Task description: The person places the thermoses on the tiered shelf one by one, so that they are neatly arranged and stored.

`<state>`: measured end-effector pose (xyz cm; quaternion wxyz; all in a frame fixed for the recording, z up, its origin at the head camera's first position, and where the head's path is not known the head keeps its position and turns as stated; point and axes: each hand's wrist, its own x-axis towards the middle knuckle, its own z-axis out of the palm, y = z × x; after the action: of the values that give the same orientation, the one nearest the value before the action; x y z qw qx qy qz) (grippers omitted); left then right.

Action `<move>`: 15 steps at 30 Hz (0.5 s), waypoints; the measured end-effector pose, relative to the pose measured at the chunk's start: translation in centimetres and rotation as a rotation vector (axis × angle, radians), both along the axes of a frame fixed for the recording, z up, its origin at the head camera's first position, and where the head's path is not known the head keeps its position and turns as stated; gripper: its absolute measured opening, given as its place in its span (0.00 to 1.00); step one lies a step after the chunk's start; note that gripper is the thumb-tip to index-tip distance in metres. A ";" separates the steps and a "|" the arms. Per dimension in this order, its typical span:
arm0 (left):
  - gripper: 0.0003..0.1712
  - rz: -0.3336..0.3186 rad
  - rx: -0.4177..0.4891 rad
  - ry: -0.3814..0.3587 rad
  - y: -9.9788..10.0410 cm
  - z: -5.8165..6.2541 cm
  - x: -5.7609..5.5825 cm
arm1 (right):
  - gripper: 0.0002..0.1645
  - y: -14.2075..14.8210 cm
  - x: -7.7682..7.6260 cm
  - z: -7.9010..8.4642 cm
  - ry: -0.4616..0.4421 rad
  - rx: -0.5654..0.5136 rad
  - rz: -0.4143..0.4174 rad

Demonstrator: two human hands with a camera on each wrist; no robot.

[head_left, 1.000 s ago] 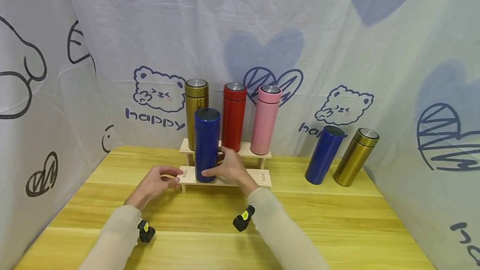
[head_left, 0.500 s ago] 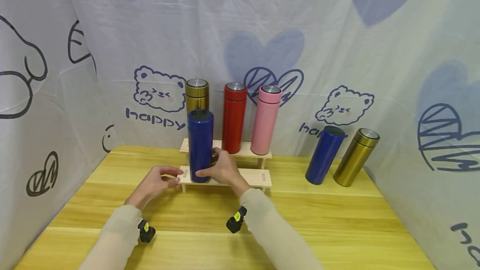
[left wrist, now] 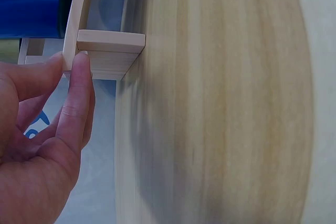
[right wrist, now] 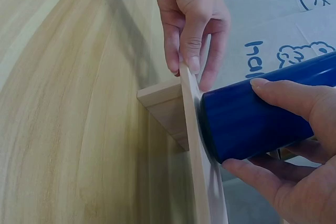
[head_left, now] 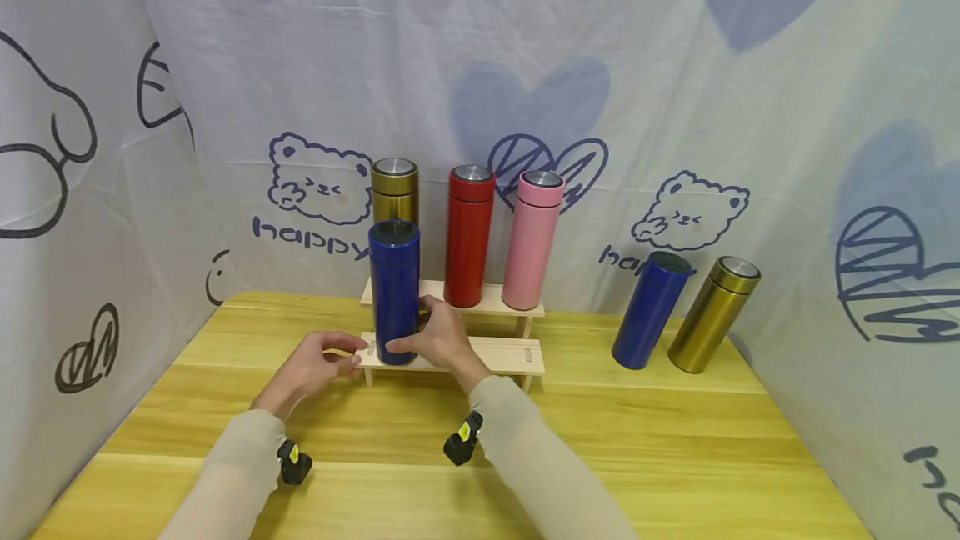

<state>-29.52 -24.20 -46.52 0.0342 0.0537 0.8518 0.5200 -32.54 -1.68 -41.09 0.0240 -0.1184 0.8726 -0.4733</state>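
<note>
A blue thermos bottle [head_left: 394,290] stands upright on the lower step of a small two-step wooden stand [head_left: 487,354]. My right hand [head_left: 442,336] grips it low down, thumb on the near side and fingers reaching behind; the right wrist view shows its base on the board. At the stand's left end, my left hand [head_left: 318,365] pinches the board's edge between thumb and fingers, plain in the left wrist view. On the upper step are a gold bottle [head_left: 395,194], partly hidden by the blue one, a red bottle [head_left: 469,240] and a pink bottle [head_left: 532,244].
To the right on the wooden table [head_left: 600,448] stand another blue bottle [head_left: 649,311] and another gold bottle [head_left: 712,315]. A patterned white cloth [head_left: 420,48] hangs behind and at both sides.
My right hand has moved the blue bottle leftward along the lower step, toward the stand's left end. My left hand stays at the board's edge.
</note>
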 end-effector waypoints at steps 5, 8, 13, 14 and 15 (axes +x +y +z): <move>0.19 0.004 -0.001 -0.003 0.0 0.0 0.0 | 0.47 -0.2 -0.1 -0.3 -0.008 -0.005 -0.014; 0.19 0.005 -0.006 -0.001 -0.1 0.0 0.0 | 0.47 -0.3 -0.1 -0.5 -0.002 -0.011 -0.011; 0.19 0.008 -0.004 -0.004 0.1 0.1 0.1 | 0.46 -0.5 0.0 -0.5 0.018 -0.013 -0.009; 0.19 0.007 -0.002 -0.003 0.1 0.1 0.1 | 0.46 -0.6 0.0 -0.5 0.022 -0.011 -0.011; 0.19 0.008 -0.002 -0.003 0.1 0.1 0.1 | 0.46 -0.7 0.0 -0.5 0.027 -0.009 -0.014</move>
<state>-29.44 -24.13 -46.46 0.0336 0.0495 0.8525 0.5193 -32.52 -2.34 -41.57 0.0085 -0.1189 0.8716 -0.4756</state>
